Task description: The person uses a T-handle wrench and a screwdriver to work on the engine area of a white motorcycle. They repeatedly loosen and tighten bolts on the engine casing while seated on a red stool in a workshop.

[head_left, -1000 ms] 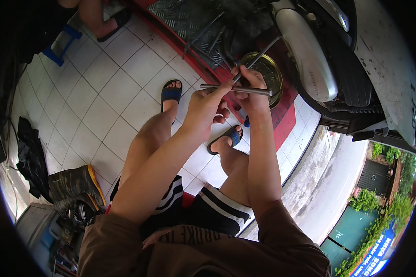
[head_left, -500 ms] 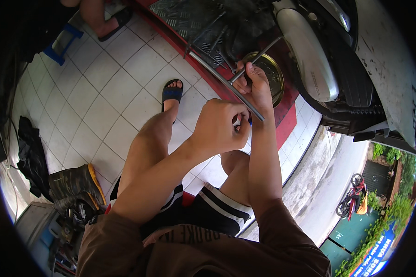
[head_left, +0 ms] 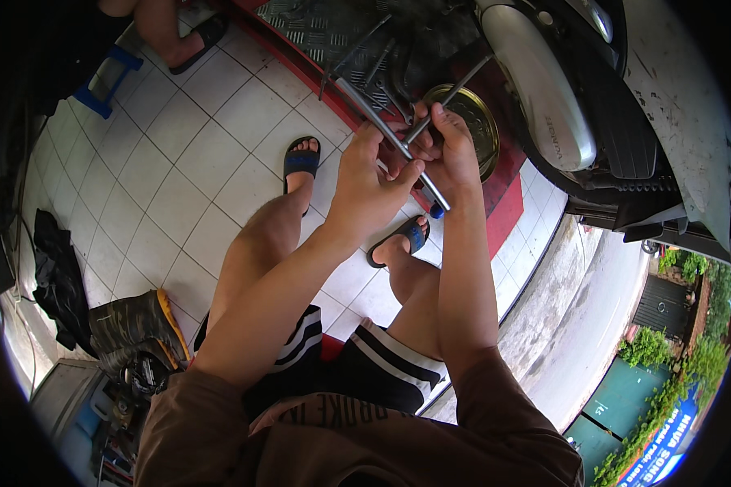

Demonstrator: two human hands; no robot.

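Observation:
A steel T-handle wrench point(head_left: 430, 188) lies slantwise before me, its long shaft running up to the right toward a motorcycle's silver muffler cover point(head_left: 540, 89). My right hand point(head_left: 449, 146) is closed round the shaft, just beyond where it joins the crossbar. On the crossbar, my left hand point(head_left: 369, 178) has its thumb and fingertips, the thumb set apart from the fingers; some fingers are hidden behind the bar. Where the shaft's far tip sits cannot be made out. Below my right hand stands a round golden pan point(head_left: 489, 134), partly covered by the hand.
The motorcycle stands over a red-edged platform point(head_left: 508, 213) with a dark tread plate point(head_left: 309, 32). A blue stool point(head_left: 110, 81) and another person's leg point(head_left: 162, 32) are at the far left. Rubber boots point(head_left: 134, 325) and black cloth point(head_left: 53, 284) lie left on the tiles point(head_left: 219, 162).
My left hand has gone from a curled shape near the crossbar's lower end to a more spread one higher along the bar. The right hand keeps its hold. A red motorbike outside has left view.

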